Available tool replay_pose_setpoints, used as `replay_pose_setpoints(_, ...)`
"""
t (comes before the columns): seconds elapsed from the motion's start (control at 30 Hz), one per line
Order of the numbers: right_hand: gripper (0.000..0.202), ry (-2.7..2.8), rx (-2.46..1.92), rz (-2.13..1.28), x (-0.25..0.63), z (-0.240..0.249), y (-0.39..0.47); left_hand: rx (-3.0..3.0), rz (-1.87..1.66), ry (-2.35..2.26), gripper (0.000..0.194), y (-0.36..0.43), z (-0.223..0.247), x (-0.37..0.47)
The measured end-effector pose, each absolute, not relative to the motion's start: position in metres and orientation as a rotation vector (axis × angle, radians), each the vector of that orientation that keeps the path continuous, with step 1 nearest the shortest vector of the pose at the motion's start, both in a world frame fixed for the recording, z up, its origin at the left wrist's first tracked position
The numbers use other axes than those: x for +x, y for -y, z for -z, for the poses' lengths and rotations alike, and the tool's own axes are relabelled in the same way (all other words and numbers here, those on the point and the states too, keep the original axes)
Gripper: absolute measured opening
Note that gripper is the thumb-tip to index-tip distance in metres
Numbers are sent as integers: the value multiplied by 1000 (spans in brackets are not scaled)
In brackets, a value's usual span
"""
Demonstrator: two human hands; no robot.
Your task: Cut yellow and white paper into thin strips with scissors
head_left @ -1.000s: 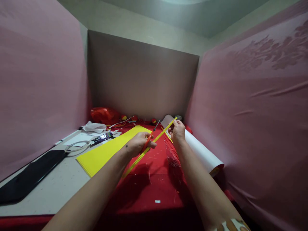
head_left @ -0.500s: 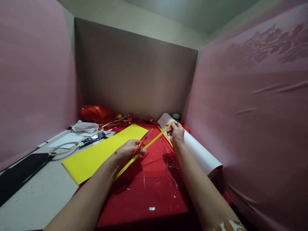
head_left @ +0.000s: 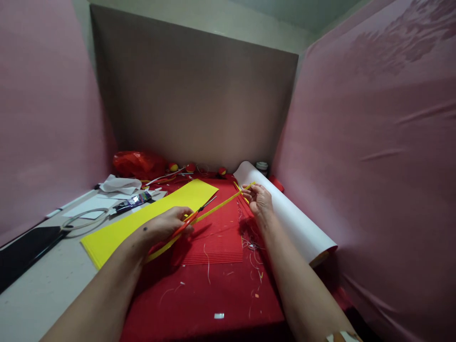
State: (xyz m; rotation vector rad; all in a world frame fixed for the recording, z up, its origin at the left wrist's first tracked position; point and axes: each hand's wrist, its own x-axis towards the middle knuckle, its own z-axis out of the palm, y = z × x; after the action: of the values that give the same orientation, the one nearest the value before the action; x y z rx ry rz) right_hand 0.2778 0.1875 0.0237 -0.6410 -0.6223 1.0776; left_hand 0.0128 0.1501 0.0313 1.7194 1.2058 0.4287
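My left hand (head_left: 174, 222) is closed around orange-handled scissors (head_left: 182, 227), their dark blades pointing away to the right. A narrow ribbed yellow strip (head_left: 218, 207), apparently corrugated paper, passes through the same hand, and its tail hangs below the wrist. Between thumb and fingers, my right hand (head_left: 261, 199) pinches the strip's far end. The strip is stretched diagonally between both hands, above a red ribbed sheet (head_left: 217, 251). Left of the scissors lies a stack of yellow sheets (head_left: 142, 223), partly covered by my left forearm.
A white roll (head_left: 288, 213) lies along the right side. Red cloth (head_left: 199, 304) covers the table, with thread scraps (head_left: 252, 247) on it. At the back are a red plastic bag (head_left: 138, 164) and small red-yellow balls (head_left: 190, 168). White papers (head_left: 121, 184) lie at left.
My left hand has shifted left and slightly nearer with the scissors, along the yellow strip. My right hand still pinches the strip's end. The view has tilted down a little.
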Motion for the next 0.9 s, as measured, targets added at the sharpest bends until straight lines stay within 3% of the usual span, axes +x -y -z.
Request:
replay_pose_setpoints(0.1, 16, 614, -611, -1095, 275, -23, -185, 2089, -513, -1629, 22, -157, -40, 9)
replay_pose_setpoints(0.2, 16, 624, -597, -1115, 269, -24, -182, 2209, -947, -2102, 30, -153, -62, 12)
replay_pose_setpoints(0.3, 15, 648, -599, -1129, 263, -26, -178, 2148, -1392, -1990, 37, -139, -88, 30)
replay_pose_setpoints(0.43, 15, 678, -585, -1142, 258, -26, -177, 2204, -944, -1514, 22, -126, -97, 73)
replay_pose_setpoints(0.5, 17, 683, -559, -1141, 257, -26, -177, 2408, -788, -1558, 17, -128, -89, 92)
replay_pose_setpoints(0.67, 17, 737, -511, -1178, 255, -26, -176, 2590, -431, -1679, 27, -139, -64, 105)
replay_pose_setpoints(0.9, 17, 804, -535, -1228, 247, -26, -170, 2598, -335, -1723, 34, -141, -55, 97)
